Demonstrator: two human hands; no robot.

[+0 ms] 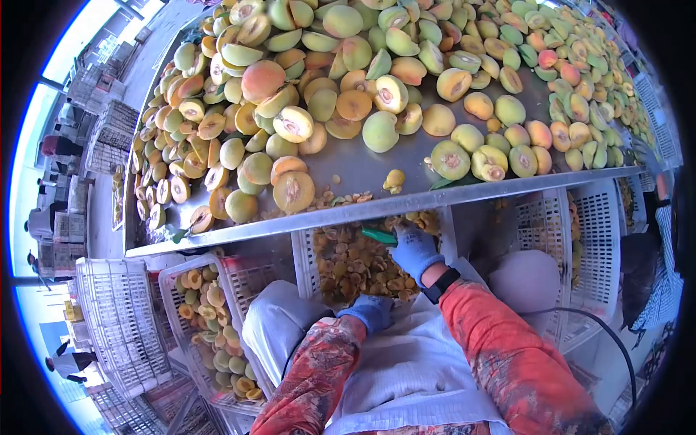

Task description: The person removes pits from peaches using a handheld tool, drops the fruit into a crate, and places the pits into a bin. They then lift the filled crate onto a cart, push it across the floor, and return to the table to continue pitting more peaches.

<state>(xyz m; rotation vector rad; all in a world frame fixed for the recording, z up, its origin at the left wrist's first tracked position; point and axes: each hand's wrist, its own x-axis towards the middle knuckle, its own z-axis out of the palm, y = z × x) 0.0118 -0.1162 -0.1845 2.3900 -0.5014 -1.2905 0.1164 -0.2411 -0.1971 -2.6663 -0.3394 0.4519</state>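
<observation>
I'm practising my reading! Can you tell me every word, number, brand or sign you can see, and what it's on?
None: no writing can be read anywhere here.
Green tool in the right hand: no letters I can make out.
Black wristband: no readable numbers.
White crate on the left: no readable label.
Far background: too small and blurred to tell.

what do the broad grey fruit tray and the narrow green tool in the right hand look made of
Broad grey tray: probably metal, smooth, softly shiny; its rim catches light.
Narrow green tool: perhaps plastic, given its even colour; finish too small to judge.
</observation>
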